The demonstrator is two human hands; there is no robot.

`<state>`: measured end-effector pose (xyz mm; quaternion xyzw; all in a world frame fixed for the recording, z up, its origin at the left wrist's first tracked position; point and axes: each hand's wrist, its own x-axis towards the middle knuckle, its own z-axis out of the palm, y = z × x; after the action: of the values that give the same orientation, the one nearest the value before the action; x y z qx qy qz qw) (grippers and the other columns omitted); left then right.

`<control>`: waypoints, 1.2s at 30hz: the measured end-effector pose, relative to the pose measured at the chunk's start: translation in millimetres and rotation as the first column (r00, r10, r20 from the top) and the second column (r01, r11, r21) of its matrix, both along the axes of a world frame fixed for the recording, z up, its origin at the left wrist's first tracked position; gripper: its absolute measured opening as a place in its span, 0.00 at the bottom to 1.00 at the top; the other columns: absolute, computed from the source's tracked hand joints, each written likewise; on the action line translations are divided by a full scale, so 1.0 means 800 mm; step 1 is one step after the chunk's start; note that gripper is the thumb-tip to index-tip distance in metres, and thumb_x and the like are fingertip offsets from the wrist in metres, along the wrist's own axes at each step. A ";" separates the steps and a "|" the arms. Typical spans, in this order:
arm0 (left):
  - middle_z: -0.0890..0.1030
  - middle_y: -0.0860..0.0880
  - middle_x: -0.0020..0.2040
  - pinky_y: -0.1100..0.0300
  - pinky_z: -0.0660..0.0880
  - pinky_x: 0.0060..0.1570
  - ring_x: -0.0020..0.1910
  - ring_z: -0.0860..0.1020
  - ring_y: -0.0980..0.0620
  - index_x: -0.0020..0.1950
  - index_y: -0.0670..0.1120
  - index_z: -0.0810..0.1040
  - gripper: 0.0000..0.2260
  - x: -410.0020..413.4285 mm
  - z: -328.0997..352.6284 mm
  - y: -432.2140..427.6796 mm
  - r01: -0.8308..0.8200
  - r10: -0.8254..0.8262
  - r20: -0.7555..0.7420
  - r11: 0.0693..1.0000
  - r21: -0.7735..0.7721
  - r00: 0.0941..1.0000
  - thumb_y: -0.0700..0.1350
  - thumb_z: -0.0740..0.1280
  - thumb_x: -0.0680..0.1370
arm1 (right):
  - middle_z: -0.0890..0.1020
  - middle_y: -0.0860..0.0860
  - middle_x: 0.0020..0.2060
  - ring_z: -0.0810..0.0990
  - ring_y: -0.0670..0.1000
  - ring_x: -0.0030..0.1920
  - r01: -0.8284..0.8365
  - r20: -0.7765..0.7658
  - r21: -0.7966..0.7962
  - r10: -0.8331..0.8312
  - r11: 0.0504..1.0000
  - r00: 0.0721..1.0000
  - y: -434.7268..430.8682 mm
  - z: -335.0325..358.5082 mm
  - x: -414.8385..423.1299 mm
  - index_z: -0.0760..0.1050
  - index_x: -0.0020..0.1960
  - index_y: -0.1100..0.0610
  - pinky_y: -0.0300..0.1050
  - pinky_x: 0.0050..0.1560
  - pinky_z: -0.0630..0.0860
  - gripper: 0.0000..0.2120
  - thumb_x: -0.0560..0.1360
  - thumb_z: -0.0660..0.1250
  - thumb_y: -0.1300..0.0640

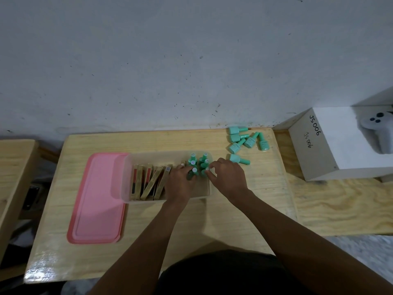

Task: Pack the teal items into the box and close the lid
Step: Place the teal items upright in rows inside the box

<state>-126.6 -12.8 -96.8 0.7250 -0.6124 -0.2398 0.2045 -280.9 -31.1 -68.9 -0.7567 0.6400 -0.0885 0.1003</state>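
A translucent box (148, 157) stands mid-table with several teal bottles (192, 161) upright in its right end. My left hand (179, 184) is inside the box, fingers closed around a teal bottle (194, 170). My right hand (227, 177) reaches over the box's right wall and pinches another upright teal bottle (204, 171). Several loose teal bottles (246, 139) lie on their sides at the table's far right corner, and one (238, 159) lies just behind my right hand. The pink lid (98, 199) lies flat to the left of the box.
Several gold and red cartons (148, 180) fill the box's left and middle part. A white box marked JS006 (314, 145) with a white controller (376, 128) on it stands on a wooden bench at the right. A grey wall rises behind the table.
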 end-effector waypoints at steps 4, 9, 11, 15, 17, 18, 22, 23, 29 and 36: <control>0.83 0.48 0.53 0.55 0.77 0.48 0.50 0.80 0.48 0.59 0.50 0.81 0.15 0.000 -0.002 0.000 -0.005 0.005 0.022 1.000 -0.011 1.000 0.48 0.71 0.72 | 0.83 0.50 0.45 0.80 0.52 0.45 -0.004 0.018 0.008 0.003 1.000 1.000 0.003 0.001 -0.002 0.82 0.54 0.52 0.46 0.44 0.72 0.14 0.76 0.66 0.45; 0.84 0.48 0.50 0.53 0.77 0.48 0.49 0.80 0.48 0.58 0.49 0.81 0.15 -0.002 -0.003 -0.002 -0.012 0.012 0.034 1.000 -0.022 0.999 0.47 0.71 0.72 | 0.83 0.49 0.42 0.81 0.51 0.42 0.018 0.064 -0.034 -0.016 0.999 0.998 0.006 0.009 -0.014 0.83 0.53 0.51 0.43 0.39 0.71 0.13 0.75 0.68 0.44; 0.84 0.48 0.50 0.53 0.77 0.47 0.48 0.80 0.48 0.57 0.48 0.81 0.14 -0.003 -0.002 -0.002 -0.019 0.020 0.034 0.999 -0.029 0.999 0.47 0.72 0.72 | 0.82 0.48 0.42 0.80 0.49 0.42 0.050 0.076 -0.036 -0.047 0.998 0.996 0.008 0.016 -0.027 0.82 0.53 0.50 0.42 0.38 0.71 0.13 0.76 0.67 0.44; 0.83 0.50 0.45 0.52 0.77 0.45 0.43 0.79 0.49 0.52 0.48 0.80 0.14 -0.001 -0.001 0.002 -0.033 0.035 0.030 0.997 -0.067 0.999 0.50 0.74 0.69 | 0.81 0.46 0.45 0.79 0.46 0.43 0.203 0.102 0.035 -0.205 0.979 0.973 0.012 0.019 -0.076 0.81 0.55 0.48 0.41 0.38 0.72 0.12 0.77 0.65 0.44; 0.81 0.50 0.45 0.52 0.76 0.45 0.44 0.77 0.48 0.51 0.47 0.79 0.14 -0.004 0.005 0.004 -0.028 0.038 0.077 0.991 -0.128 0.996 0.51 0.74 0.69 | 0.80 0.45 0.47 0.78 0.46 0.44 0.288 0.086 0.138 -0.301 0.948 0.950 0.010 0.011 -0.108 0.80 0.56 0.47 0.41 0.39 0.73 0.12 0.78 0.64 0.45; 0.80 0.49 0.45 0.53 0.74 0.45 0.44 0.76 0.48 0.50 0.46 0.78 0.14 -0.008 0.011 0.005 -0.017 0.037 0.111 0.984 -0.178 0.993 0.51 0.74 0.70 | 0.80 0.46 0.48 0.78 0.46 0.46 0.317 0.075 0.194 -0.336 0.928 0.939 0.008 0.005 -0.123 0.79 0.57 0.47 0.42 0.40 0.74 0.12 0.78 0.64 0.45; 0.78 0.50 0.43 0.58 0.69 0.40 0.41 0.74 0.51 0.46 0.47 0.78 0.09 -0.045 0.039 -0.009 0.117 -0.079 0.120 0.924 -0.363 0.990 0.51 0.71 0.73 | 0.78 0.49 0.57 0.76 0.50 0.57 0.311 0.083 0.356 -0.361 0.881 0.929 -0.007 -0.018 -0.161 0.75 0.64 0.47 0.47 0.51 0.76 0.16 0.77 0.65 0.47; 0.78 0.51 0.42 0.58 0.70 0.39 0.41 0.74 0.52 0.45 0.47 0.78 0.08 -0.057 0.044 -0.018 0.174 -0.144 0.106 0.910 -0.376 0.984 0.51 0.71 0.73 | 0.76 0.50 0.59 0.75 0.51 0.59 0.293 0.091 0.373 -0.349 0.880 0.933 -0.013 -0.023 -0.163 0.73 0.66 0.47 0.49 0.53 0.75 0.19 0.77 0.66 0.48; 0.79 0.51 0.45 0.58 0.73 0.41 0.46 0.76 0.51 0.51 0.48 0.80 0.08 -0.129 0.054 -0.087 0.389 -0.389 0.037 0.906 -0.165 0.921 0.49 0.69 0.75 | 0.75 0.51 0.57 0.74 0.53 0.57 0.197 0.061 0.426 -0.246 0.883 0.967 -0.049 -0.043 -0.155 0.70 0.67 0.48 0.49 0.49 0.75 0.22 0.75 0.66 0.47; 0.77 0.45 0.59 0.48 0.74 0.56 0.59 0.75 0.45 0.63 0.47 0.77 0.16 -0.170 0.023 -0.161 0.391 -0.414 0.084 0.897 0.205 0.906 0.50 0.64 0.77 | 0.78 0.50 0.57 0.76 0.52 0.57 0.030 0.162 0.398 -0.102 0.917 0.981 -0.059 -0.056 -0.185 0.75 0.64 0.49 0.50 0.49 0.77 0.16 0.77 0.64 0.48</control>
<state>-263.0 -141.6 -78.7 0.6117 -0.7363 -0.2861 0.0436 -429.0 -78.4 -113.3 -0.6877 0.6583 -0.0293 0.3048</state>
